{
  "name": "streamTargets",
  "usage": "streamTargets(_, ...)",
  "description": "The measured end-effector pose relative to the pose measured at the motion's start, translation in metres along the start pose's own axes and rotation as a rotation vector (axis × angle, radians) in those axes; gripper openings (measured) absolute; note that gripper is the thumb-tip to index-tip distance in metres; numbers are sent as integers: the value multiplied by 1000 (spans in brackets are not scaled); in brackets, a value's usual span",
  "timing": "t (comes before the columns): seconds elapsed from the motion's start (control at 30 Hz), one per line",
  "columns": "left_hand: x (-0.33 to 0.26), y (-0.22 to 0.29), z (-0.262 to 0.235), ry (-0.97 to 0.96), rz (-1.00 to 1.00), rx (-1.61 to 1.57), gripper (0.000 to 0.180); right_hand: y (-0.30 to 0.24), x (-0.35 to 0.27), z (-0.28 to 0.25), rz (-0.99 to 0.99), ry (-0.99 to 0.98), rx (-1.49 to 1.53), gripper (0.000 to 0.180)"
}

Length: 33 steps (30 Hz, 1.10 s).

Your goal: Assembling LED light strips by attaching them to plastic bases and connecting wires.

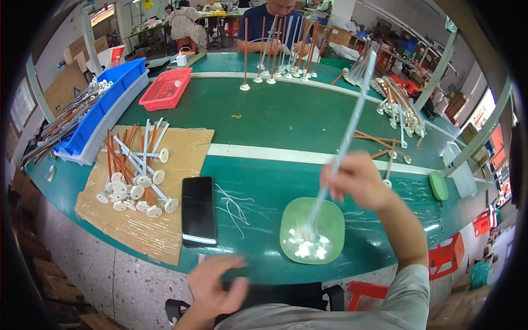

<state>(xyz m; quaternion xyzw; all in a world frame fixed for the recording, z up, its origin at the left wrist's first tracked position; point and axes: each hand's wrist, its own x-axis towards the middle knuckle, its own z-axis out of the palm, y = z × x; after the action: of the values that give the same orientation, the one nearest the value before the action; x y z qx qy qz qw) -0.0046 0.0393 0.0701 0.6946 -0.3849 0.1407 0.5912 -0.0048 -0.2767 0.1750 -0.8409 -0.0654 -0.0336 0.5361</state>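
At a long green worktable (286,124), a person sits with both hands out in front. The right hand (356,180) pinches a long, thin white rod (347,137) between thumb and fingers, holding it tilted, its lower end dipping into a shallow pale-green square dish (334,220) that holds small white pieces. The dish sits near the table's front edge, just below that hand. The left hand (215,286) hovers low, off the table's near edge, fingers loosely spread and holding nothing; it is blurred.

Left of the dish lies a black smartphone (198,210), face up, with a few thin white strands (234,204) between them. Further left, a sheet of cardboard (165,236) carries a heap of white and orange rods with round white bases (135,181). Beyond it are a blue tray (107,99) and a red basket (166,89). More rods stand upright (280,47) at the far side, where another person sits.
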Motion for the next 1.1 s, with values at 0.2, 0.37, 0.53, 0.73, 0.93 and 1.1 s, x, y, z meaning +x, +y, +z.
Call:
streamTargets(0.2, -3, 28, 59, -820, -213, -922, 56, -38, -97, 34, -119, -236, 182, 10)
streamTargets(0.37, -23, 44, 58, -930, -386, -964, 49, -34, -115, 44, 23, -128, 272, 10)
streamTargets(0.53, -43, 38, 56, -511, -637, -1263, 49, 3, -134, 74, -477, 484, -378, 13)
streamTargets(0.73, -53, 44, 64, -309, -741, -1177, 48, 16, -134, 138, -808, 429, -484, 24)
streamTargets(0.93, -65, 24, 50, -522, -737, -1049, 50, 31, -143, 147, -761, 432, -298, 24)
streamTargets(1.1, -54, 21, 47, -504, -666, -1153, 49, 34, -137, 147, -789, 366, -172, 30)
